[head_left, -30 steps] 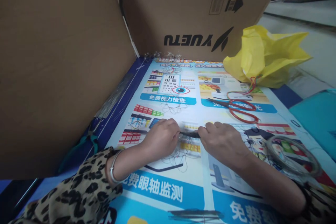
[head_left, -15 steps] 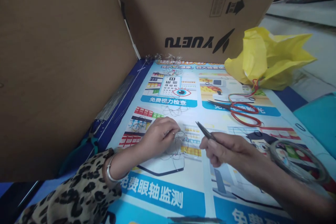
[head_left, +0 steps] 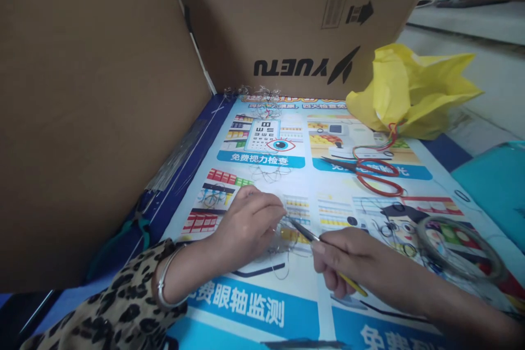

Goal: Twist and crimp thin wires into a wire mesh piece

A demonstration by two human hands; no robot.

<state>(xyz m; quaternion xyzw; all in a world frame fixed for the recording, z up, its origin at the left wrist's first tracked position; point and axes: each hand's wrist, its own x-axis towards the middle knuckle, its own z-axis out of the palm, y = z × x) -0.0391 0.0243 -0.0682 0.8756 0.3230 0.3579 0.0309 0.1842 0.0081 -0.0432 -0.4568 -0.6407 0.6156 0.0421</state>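
Note:
My left hand (head_left: pixel 248 227) is closed in a pinch on a tangle of thin wire (head_left: pixel 281 263), whose loops hang below the fingers over the printed sheet (head_left: pixel 295 295). In my right hand (head_left: pixel 348 260) is a pair of slim-nosed pliers (head_left: pixel 302 229) with a yellow handle end showing under the palm. The jaws point left, with their tips right by my left fingertips and the wire. I cannot tell whether the jaws grip the wire. The rest of the handles is hidden by my fingers.
Red-handled scissors (head_left: pixel 379 176) lie beyond my right hand. A yellow bag (head_left: pixel 404 93) stands at the back right, and a coil of wire (head_left: pixel 488 262) lies at the right. Teal-handled pliers (head_left: pixel 141 227) are at the left. Cardboard walls (head_left: pixel 229 22) enclose the left and back.
The pliers have swung down and left, bringing their tips to my left fingertips. A yellow handle end now shows below my right hand. The view has shifted slightly.

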